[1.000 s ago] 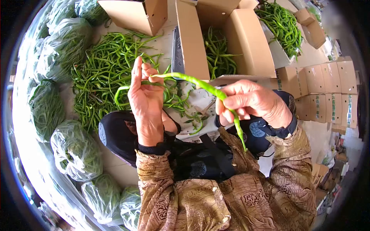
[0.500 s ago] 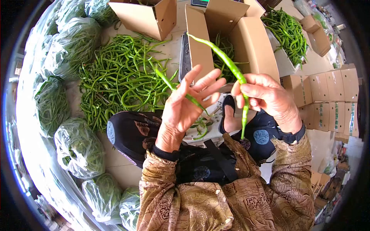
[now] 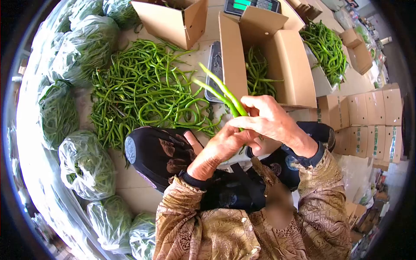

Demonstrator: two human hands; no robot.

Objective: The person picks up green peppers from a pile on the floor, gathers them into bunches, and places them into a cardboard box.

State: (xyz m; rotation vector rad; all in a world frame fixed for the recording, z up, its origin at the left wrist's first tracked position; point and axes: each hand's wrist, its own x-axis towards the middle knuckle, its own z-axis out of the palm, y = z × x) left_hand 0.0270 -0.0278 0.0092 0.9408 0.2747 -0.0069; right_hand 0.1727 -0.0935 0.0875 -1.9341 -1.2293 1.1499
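Two long green chili peppers (image 3: 219,82) stick up side by side from between my hands, their tips pointing up and to the left. My right hand (image 3: 275,121) is closed around them from the right, thumb and fingers near their lower part. Just below, my left hand (image 3: 223,145) meets it with curled fingers at the peppers' lower ends. The two hands touch and overlap, so those ends are hidden. Beyond them a big heap of loose green chili peppers (image 3: 143,86) covers the floor to the left.
An open cardboard box (image 3: 297,65) with some peppers inside stands ahead, and another box (image 3: 173,21) at its left. A digital scale (image 3: 249,5) sits behind. Filled plastic bags (image 3: 89,167) line the left side. At right are a crate of peppers (image 3: 325,52) and stacked cartons (image 3: 357,104).
My hands have come together. My left hand, spread with one pepper across it, has curled in; the long pepper in my right hand now lies alongside the other. The view has shifted slightly.
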